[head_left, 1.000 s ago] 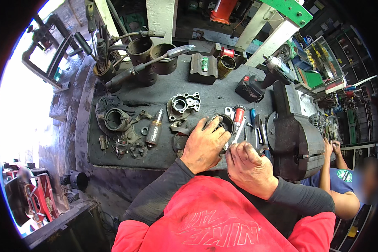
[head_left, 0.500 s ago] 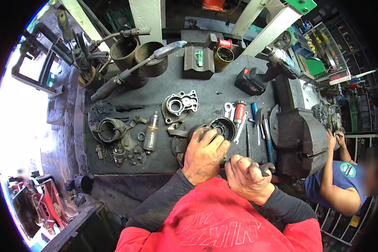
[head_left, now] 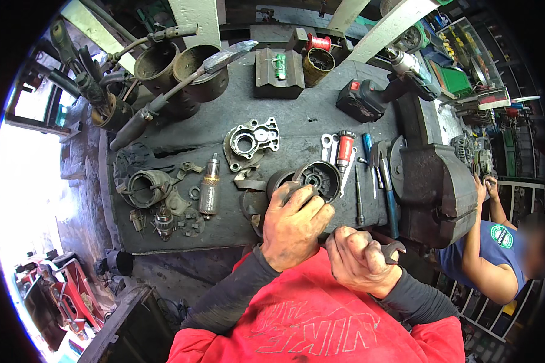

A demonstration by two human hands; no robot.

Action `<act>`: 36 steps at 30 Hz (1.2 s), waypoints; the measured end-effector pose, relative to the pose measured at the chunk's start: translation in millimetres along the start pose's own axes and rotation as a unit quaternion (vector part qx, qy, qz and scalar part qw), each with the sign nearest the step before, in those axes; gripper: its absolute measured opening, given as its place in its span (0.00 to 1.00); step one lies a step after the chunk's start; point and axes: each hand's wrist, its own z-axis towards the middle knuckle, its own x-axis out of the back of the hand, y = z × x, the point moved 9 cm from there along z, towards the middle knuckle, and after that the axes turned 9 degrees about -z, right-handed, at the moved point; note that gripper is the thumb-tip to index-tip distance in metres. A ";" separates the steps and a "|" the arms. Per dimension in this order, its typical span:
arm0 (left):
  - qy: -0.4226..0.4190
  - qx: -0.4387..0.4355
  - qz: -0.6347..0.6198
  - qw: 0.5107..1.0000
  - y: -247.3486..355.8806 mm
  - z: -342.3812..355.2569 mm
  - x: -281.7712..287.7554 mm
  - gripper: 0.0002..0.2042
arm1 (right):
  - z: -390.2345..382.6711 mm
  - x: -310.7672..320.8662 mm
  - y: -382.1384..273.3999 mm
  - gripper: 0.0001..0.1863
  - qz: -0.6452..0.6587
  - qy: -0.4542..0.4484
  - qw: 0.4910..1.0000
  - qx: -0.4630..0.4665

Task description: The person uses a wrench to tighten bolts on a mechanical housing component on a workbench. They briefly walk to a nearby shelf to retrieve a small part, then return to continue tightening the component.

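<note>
My left hand (head_left: 298,227) is closed on the near left rim of a dark round motor housing (head_left: 322,179), whose ribbed inside faces up. Its fingertips are partly hidden against the metal. Just right of it, my right hand (head_left: 364,261) is wrapped round a wrench (head_left: 394,250); only the open jaw sticks out past the thumb side. Beyond the housing lies a cast end cover (head_left: 252,143) with a round bore. A copper-banded armature (head_left: 209,187) and an open cast housing (head_left: 145,189) sit to the left, with a small drive gear (head_left: 163,222).
Wrenches (head_left: 327,145), a red-handled screwdriver (head_left: 346,148) and blue-handled pliers (head_left: 390,202) lie right of the housing. A large bench vise (head_left: 433,196) borders the right side. A cordless drill (head_left: 369,100) and tool cans (head_left: 203,75) stand farther back. Another person (head_left: 490,257) works at the right.
The whole view has shifted a little, with the bench things now farther left and higher. Both hands keep their grips, and the wrench jaw has turned slightly.
</note>
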 end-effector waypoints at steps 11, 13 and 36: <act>0.000 0.010 0.002 1.000 -0.4 -1.0 -0.7 0.11 | -1.8 -0.5 -0.1 0.05 0.006 0.013 1.000 0.009; 0.000 0.012 0.008 1.000 -0.5 -1.2 -1.3 0.10 | -2.1 -1.0 0.3 0.05 0.007 0.011 1.000 0.012; -0.021 -0.011 0.031 0.999 -2.9 -7.3 -7.6 0.19 | -3.6 -5.0 1.6 0.03 0.022 0.000 1.000 0.008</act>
